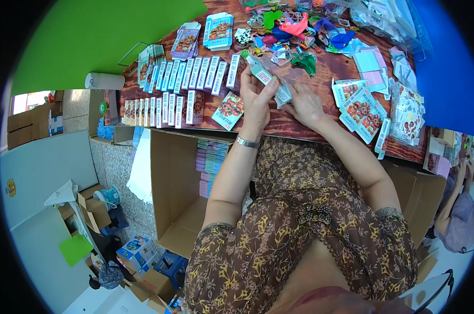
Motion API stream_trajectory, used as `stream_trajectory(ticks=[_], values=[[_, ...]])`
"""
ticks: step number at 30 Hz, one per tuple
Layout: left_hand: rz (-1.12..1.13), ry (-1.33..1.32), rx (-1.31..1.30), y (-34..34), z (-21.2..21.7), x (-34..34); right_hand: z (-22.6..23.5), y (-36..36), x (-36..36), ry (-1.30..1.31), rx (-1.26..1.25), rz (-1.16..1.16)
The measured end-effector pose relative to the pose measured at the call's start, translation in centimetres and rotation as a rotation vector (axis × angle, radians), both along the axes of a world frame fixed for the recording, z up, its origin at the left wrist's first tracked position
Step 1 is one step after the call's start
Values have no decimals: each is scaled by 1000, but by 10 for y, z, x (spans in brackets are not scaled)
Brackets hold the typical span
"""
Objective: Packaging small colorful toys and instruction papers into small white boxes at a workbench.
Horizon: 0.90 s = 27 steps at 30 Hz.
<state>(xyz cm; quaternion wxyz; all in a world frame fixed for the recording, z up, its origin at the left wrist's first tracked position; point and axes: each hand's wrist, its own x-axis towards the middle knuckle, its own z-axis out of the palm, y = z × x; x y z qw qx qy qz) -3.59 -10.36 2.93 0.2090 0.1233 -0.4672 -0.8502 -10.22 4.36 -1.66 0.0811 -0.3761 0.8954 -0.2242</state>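
Note:
My left hand is wrapped round a small pale green cardboard box, held tilted above the table's near edge. My right hand pinches the near end of the box, around its end flap; its fingertips are partly hidden. A small green spiky piece shows at the box's far end; whether it touches the box I cannot tell. Just left of my left hand, a flat printed box lies on the table. Standing narrow boxes form two rows further left.
A pile of colourful small toys and balloons lies at the back. Flat printed boxes and a clear bag of small pieces are to the right. Below the table stands an open carton with stacked boxes. Another person works at far right.

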Motion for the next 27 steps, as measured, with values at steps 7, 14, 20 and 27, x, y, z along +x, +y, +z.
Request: stream_trajectory(ticks=[7, 14, 20, 27], values=[[103, -4, -280, -9, 17, 16, 5, -4, -19, -183, 28, 120], [157, -82, -394, -7, 14, 36, 34, -13, -35, -238, 171, 85], [119, -129, -375, -5, 4, 42, 21, -12, -32, -226, 18, 142], [169, -141, -446, -8, 4, 51, 40, -11, -50, -340, -12, 11]])
